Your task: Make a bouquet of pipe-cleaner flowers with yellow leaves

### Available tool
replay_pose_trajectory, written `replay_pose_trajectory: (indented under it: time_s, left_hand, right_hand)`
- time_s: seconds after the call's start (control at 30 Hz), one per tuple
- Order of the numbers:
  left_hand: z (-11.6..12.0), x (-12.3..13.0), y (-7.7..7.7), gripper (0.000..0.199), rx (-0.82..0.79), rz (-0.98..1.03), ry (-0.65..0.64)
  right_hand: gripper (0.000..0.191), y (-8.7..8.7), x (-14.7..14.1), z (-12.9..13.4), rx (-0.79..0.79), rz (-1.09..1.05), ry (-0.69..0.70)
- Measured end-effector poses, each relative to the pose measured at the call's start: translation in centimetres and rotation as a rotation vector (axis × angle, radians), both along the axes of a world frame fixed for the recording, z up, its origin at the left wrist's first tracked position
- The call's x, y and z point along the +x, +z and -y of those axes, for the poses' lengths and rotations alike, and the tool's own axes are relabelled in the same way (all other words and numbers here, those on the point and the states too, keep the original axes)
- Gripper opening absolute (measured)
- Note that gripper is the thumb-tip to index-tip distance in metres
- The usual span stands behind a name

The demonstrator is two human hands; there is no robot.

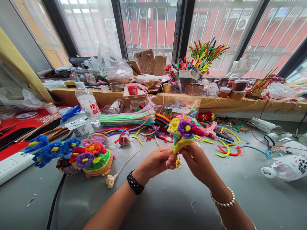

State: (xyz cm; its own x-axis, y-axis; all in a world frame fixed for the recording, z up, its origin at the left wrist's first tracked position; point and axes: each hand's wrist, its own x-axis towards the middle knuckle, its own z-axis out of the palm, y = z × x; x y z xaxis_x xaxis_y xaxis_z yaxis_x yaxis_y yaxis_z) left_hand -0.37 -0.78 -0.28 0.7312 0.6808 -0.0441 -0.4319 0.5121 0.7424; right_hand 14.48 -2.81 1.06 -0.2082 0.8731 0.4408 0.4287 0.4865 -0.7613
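Head view: left fingers pinch a bouquet, right fingers touch it, hold unclear, over tabletop short of the ledge.

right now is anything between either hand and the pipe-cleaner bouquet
Nothing visible: the left hand grips the pipe-cleaner bouquet at its base, and the right hand is up against its yellow leaf.

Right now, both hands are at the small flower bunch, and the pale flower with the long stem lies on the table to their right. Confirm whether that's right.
Not quite: the head view shows the pale flower with the long stem lying on the table to their left. The left hand and right hand are indeed both at the small flower bunch.
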Motion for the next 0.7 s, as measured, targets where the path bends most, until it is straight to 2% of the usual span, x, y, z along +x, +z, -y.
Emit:
replay_pose_trajectory:
  time_s: [0.2,0.37,0.6,0.7]
  left_hand:
    - [0.0,0.0,-0.1,0.026,0.017,-0.02,-0.113]
    - [0.0,-0.1,-0.1,0.02,0.01,-0.01,-0.151]
    - [0.0,-0.1,0.1,0.015,-0.054,0.007,-0.144]
    - [0.0,0.0,0.2,0.016,-0.084,0.009,-0.141]
  right_hand:
    - [0.023,0.0,0.6,-0.4,-0.059,-0.001,0.153]
    - [0.016,-0.2,1.2,-0.8,0.011,0.04,0.014]
    - [0.023,0.2,0.9,-0.8,0.301,0.398,-0.125]
    - [0.025,0.2,0.8,-0.8,0.264,0.493,-0.138]
